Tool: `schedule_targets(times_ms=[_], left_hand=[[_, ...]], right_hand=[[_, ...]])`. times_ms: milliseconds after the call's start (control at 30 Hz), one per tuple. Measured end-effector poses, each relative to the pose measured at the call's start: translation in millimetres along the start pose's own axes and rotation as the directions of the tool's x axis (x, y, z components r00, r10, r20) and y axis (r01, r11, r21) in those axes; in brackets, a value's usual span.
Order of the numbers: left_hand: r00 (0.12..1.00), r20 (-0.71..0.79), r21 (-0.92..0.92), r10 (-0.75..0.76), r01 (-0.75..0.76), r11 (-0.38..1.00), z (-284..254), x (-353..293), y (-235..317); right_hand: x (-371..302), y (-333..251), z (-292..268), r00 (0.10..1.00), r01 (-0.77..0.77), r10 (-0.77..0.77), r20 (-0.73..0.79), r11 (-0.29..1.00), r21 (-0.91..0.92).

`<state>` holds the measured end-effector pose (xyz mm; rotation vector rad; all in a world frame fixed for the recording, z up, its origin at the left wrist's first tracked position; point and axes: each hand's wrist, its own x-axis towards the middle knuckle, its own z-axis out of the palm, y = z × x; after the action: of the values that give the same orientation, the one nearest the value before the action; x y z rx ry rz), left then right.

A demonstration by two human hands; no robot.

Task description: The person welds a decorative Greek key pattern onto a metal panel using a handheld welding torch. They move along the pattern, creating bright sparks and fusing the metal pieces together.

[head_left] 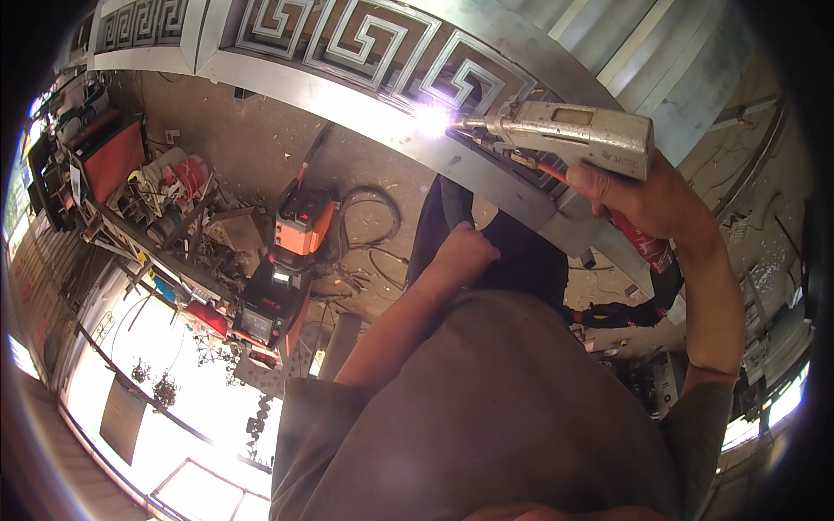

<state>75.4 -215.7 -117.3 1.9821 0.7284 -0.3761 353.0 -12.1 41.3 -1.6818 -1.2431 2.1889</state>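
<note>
The long silver metal frame, set with square-spiral fretwork, stretches beyond my right hand and away to its left. An orange machine stands on the floor, left of my left hand. My right hand is wrapped around the welding gun, whose nozzle points leftward at the frame. My left hand is curled in at my dark trousers; whether it grips anything, I can't tell. White glare burns at the nozzle, left of my right hand.
</note>
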Motion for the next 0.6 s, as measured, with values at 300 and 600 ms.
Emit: schedule_targets(times_ms=[300, 600], left_hand=[[1.000, -0.016, 0.036, 0.015, -0.015, 0.999, -3.0, 6.2, -8.9], [0.999, 0.024, 0.125, 0.021, -0.024, 0.992, -6.4, 14.0, -35.1]], right_hand=[[-32.8, 4.4, -25.5, 0.996, 0.027, -0.015, -0.088, 0.991, 0.133], [13.7, -23.1, -18.5, 0.996, 0.091, -0.091, 0.002, 0.989, 0.119]])
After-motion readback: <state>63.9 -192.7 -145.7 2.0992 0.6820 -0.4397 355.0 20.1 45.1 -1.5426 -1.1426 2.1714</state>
